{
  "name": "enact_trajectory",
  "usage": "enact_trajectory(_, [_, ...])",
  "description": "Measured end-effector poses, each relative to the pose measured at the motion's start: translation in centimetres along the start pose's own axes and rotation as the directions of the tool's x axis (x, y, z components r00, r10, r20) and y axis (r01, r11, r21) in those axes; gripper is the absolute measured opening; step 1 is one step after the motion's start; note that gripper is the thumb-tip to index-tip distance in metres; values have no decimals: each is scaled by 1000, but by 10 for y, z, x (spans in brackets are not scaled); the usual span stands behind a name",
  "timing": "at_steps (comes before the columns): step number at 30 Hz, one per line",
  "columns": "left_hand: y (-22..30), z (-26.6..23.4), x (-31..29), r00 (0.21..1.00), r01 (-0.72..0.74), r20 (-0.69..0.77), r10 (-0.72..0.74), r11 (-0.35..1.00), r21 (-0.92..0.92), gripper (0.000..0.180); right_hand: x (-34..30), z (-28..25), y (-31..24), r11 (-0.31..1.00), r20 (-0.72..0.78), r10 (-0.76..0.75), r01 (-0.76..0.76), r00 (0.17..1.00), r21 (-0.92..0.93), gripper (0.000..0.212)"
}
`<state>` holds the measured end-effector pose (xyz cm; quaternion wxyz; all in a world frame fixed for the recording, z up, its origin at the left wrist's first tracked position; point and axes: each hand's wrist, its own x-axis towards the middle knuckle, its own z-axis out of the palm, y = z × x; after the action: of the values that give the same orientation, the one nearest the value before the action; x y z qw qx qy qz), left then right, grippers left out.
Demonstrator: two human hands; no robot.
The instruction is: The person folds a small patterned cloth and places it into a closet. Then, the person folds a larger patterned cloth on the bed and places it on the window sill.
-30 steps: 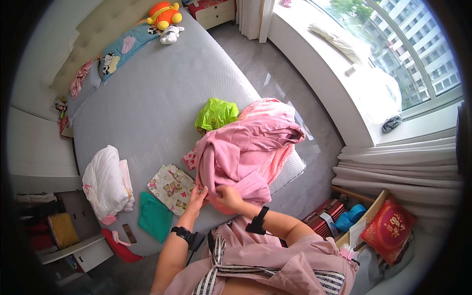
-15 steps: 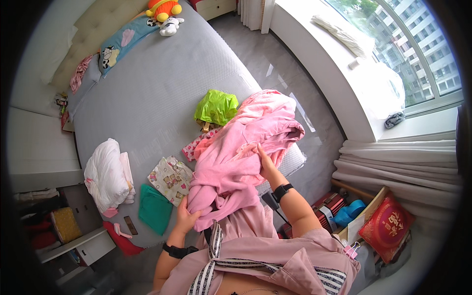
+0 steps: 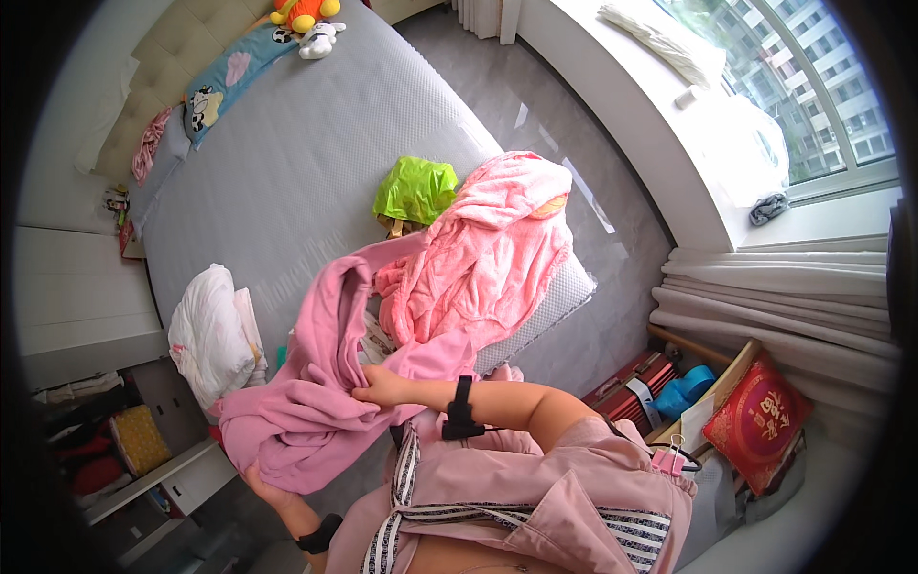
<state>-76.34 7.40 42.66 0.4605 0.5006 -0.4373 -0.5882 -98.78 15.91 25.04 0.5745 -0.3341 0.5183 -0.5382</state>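
Observation:
A mauve-pink fleece garment (image 3: 287, 421) hangs bunched between my hands, over the near edge of the bed. My right hand (image 3: 382, 386) reaches across to the left and has its fingers closed on a fold near the middle. Further left, my left hand (image 3: 271, 486) grips the lower edge, its fingers partly hidden under the cloth. One long strip of the garment, a sleeve or a leg, stretches toward a lighter pink fluffy garment (image 3: 488, 258) heaped on the bed corner. A bright green plastic bag (image 3: 416, 189) lies just beyond that heap.
The grey bed (image 3: 287, 172) fills the middle, with white folded bedding (image 3: 212, 325) at its near left. An open drawer (image 3: 182, 478) stands at the left. On the right are a wooden box (image 3: 712, 392), a red cushion (image 3: 760, 421) and a curtain (image 3: 765, 297).
Both hands have moved left with the mauve garment, pulling it off the lighter pink heap, which is now uncovered. The garment now covers most of the patterned cloth and the green cloth.

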Motion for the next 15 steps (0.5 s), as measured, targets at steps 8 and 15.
enact_trajectory(8, [-164,-37,59,969,41,-232,81,878,477,50,38,-134,97,952,-762,90,-280,642,-123,43])
enact_trajectory(15, [-251,-53,50,815,155,146,-561,454,878,32,57,-303,100,852,-991,129,-507,-42,133,75])
